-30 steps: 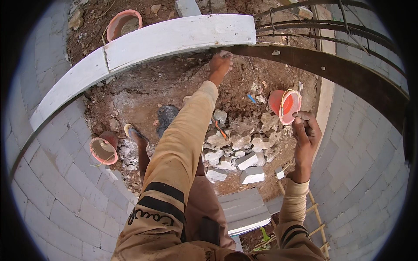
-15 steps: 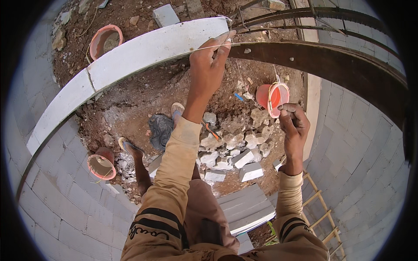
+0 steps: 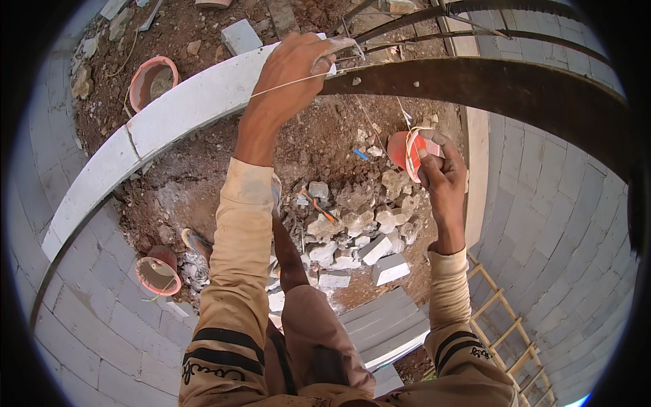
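My left hand is over the right end of a curved white block course. Its index finger stretches out to a thin bent wire at the block's end. The other fingers are partly hidden. A taut white string crosses in front of this hand, toward the dark curved beam. Lower and to the right, my right hand has thumb and fingers pinched together on a thin line, only part of which can be made out. Below that hand, a red bucket is partly covered by it.
Broken stones and grey blocks litter the dirt below. An orange-handled tool lies among them. Buckets stand at upper left and lower left. Curved block walls surround me; a bamboo ladder leans at right.
My left hand has moved left and up onto the block end, its index finger now stretched out. My right hand has shifted slightly left and up, still pinched.
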Action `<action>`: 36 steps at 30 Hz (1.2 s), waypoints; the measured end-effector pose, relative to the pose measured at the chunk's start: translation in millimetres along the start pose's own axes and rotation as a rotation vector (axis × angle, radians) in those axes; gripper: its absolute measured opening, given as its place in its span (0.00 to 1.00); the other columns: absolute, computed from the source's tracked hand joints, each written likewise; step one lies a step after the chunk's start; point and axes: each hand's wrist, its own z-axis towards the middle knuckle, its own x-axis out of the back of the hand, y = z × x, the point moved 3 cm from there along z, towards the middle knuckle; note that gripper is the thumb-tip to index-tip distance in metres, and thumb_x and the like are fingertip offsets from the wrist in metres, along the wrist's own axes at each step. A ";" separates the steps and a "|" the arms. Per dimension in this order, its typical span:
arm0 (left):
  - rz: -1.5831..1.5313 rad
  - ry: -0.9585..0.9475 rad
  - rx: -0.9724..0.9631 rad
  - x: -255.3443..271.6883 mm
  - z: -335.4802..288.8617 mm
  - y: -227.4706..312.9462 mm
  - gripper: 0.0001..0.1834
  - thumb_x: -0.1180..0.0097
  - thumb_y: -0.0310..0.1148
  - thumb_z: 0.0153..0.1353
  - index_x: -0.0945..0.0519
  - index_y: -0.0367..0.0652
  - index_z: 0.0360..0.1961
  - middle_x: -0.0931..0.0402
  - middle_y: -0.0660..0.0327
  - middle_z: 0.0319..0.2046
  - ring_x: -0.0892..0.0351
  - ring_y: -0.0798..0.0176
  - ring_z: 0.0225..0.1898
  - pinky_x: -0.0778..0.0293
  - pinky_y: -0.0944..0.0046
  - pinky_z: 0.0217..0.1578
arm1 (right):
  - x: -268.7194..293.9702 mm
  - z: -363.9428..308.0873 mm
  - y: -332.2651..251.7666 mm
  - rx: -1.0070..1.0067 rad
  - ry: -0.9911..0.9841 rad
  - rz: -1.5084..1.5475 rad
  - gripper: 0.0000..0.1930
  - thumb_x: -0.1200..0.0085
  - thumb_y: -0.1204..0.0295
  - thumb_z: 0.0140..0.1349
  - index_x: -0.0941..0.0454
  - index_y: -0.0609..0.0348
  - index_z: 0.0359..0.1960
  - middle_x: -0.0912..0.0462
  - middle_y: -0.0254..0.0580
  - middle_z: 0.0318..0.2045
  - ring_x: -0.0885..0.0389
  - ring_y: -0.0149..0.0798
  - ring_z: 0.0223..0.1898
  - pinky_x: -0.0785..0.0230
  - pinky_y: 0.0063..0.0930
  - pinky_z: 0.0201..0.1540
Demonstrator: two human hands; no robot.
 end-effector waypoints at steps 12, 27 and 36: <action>-1.039 -0.156 0.084 -37.8 15.1 14.6 0.23 0.44 0.48 0.71 0.19 0.44 0.58 0.18 0.61 0.55 0.23 0.63 0.61 0.33 0.60 0.63 | -9.7 13.6 -3.8 0.028 -0.159 -0.027 0.33 0.36 0.83 0.59 0.33 0.62 0.67 0.28 0.23 0.22 0.32 0.18 0.22 0.44 0.14 0.26; -0.942 -0.184 0.392 -38.5 34.1 25.8 0.29 0.39 0.59 0.59 0.13 0.49 0.52 0.16 0.58 0.52 0.20 0.60 0.56 0.32 0.64 0.62 | -30.6 56.9 7.6 0.265 -0.316 -0.172 0.60 0.31 0.80 0.46 0.59 0.56 0.79 0.33 0.51 0.59 0.26 0.41 0.53 0.24 0.31 0.50; -1.310 -0.207 0.398 -5.1 22.7 37.8 0.13 0.24 0.38 0.51 0.07 0.50 0.38 0.11 0.59 0.42 0.16 0.68 0.46 0.26 0.69 0.52 | -40.5 73.2 24.9 0.385 -0.523 -0.112 0.56 0.34 0.79 0.50 0.58 0.56 0.79 0.44 0.56 0.73 0.35 0.46 0.67 0.32 0.35 0.61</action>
